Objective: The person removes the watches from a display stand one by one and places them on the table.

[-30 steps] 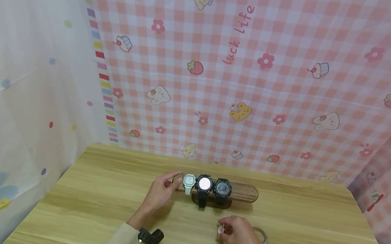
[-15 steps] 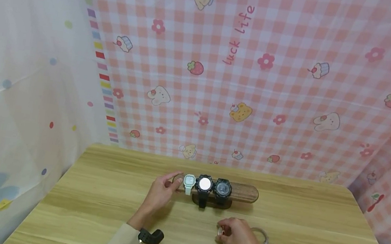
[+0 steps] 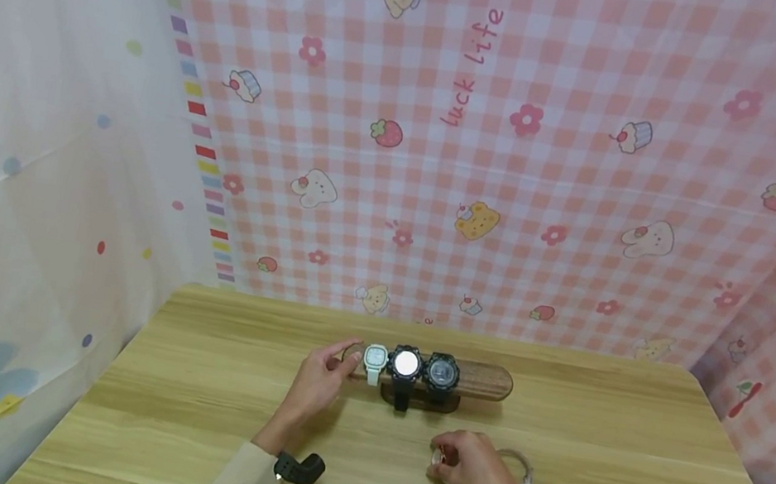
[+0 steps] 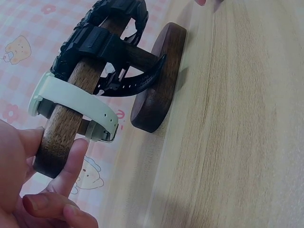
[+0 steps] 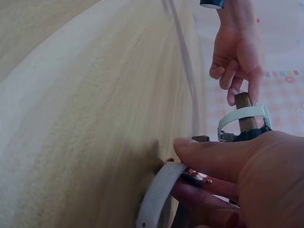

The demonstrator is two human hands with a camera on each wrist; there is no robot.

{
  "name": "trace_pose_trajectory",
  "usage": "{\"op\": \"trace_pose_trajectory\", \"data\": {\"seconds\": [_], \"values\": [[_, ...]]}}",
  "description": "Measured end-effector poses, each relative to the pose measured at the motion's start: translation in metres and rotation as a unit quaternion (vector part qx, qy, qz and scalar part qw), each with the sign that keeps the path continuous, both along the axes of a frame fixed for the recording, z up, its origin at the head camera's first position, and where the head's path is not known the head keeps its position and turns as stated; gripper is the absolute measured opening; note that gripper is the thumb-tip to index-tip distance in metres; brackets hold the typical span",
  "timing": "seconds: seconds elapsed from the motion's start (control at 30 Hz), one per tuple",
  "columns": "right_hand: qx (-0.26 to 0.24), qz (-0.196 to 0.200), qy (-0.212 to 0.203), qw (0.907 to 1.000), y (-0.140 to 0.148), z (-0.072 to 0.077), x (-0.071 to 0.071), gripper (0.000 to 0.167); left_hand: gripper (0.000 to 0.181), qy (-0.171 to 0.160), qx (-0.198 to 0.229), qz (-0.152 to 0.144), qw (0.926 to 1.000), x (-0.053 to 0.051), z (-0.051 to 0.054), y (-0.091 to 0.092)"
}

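My left hand holds the left end of a dark wooden watch stand between thumb and finger; the other fingers curl loosely below it in the left wrist view. Along its bar sit a mint-green watch, a black watch with a bright face and another black watch. In front of the stand, my right hand pinches a watch with a rose-gold case and pale grey strap. A curved grey band shows behind this hand; whether it belongs to that watch, I cannot tell.
Everything stands on a light wood-grain table. Its back edge meets a pink checked cloth with cartoon prints. A white patterned cloth hangs at the left. The stand's oval base rests near the back of the table.
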State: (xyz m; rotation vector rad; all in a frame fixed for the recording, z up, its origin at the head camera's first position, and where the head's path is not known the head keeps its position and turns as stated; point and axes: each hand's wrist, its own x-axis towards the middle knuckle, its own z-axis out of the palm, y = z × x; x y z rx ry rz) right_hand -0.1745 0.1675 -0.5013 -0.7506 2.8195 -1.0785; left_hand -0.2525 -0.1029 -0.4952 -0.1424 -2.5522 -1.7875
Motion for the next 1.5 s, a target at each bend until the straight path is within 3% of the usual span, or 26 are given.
{"op": "trace_pose_trajectory", "data": {"seconds": [0.3,0.53,0.9,1.17,1.5], "values": [[-0.015,-0.006,-0.024,0.9996,0.002,0.005,0.0,0.032,0.035,0.005,0.0,-0.001,1.0,0.001,0.001,0.0],[-0.027,-0.051,-0.046,0.9973,0.008,0.018,-0.003,0.036,0.035,0.007,0.001,-0.006,1.0,0.0,0.001,-0.001],[-0.03,-0.114,-0.007,0.993,0.017,0.042,-0.012,0.032,0.035,0.012,0.005,-0.009,0.9999,0.0,0.001,0.0],[-0.064,-0.129,0.046,0.9885,0.02,0.047,-0.025,0.042,0.035,0.005,0.003,-0.004,1.0,0.0,0.001,-0.001],[-0.076,-0.152,0.017,0.9853,0.018,0.047,-0.039,0.053,0.035,0.008,0.008,-0.009,0.9999,-0.002,-0.001,-0.001]]}}
